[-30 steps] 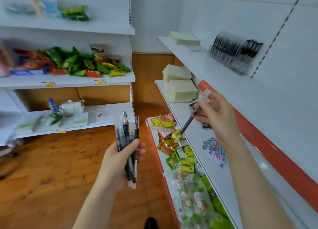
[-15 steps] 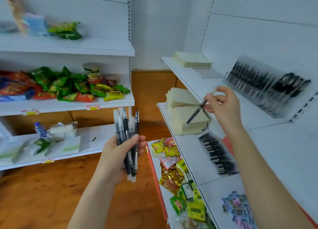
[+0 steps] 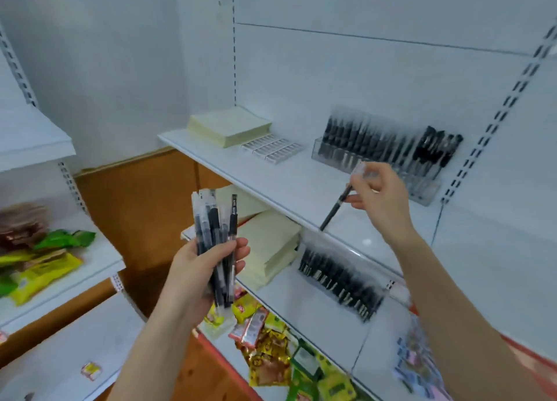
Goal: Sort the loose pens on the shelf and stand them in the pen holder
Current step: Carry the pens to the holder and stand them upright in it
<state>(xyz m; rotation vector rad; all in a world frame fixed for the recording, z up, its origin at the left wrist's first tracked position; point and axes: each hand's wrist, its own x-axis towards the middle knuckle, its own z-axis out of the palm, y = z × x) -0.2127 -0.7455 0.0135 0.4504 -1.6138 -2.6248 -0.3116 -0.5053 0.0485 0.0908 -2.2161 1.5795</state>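
Observation:
My left hand [image 3: 196, 275] grips a bundle of several black and clear pens [image 3: 215, 234], held upright at chest height. My right hand [image 3: 381, 198] pinches a single black pen [image 3: 337, 206] near its clear cap end, tip slanting down to the left. It hovers just in front of the clear pen holder [image 3: 391, 159] on the upper shelf [image 3: 271, 177]. The holder has several black pens standing in it. A row of loose black pens [image 3: 340, 283] lies on the shelf below.
Stacks of pale yellow paper [image 3: 229, 126] and white boxes [image 3: 271, 149] sit left of the holder. More paper stacks [image 3: 268, 247] lie on the middle shelf. Snack packets [image 3: 271, 340] fill the bottom shelf, and another shelving unit [image 3: 45, 262] stands to the left.
The view has tilted up towards the upper shelf. My right hand has risen with the single pen from the middle shelf to just in front of the pen holder. My left hand keeps the bundle.

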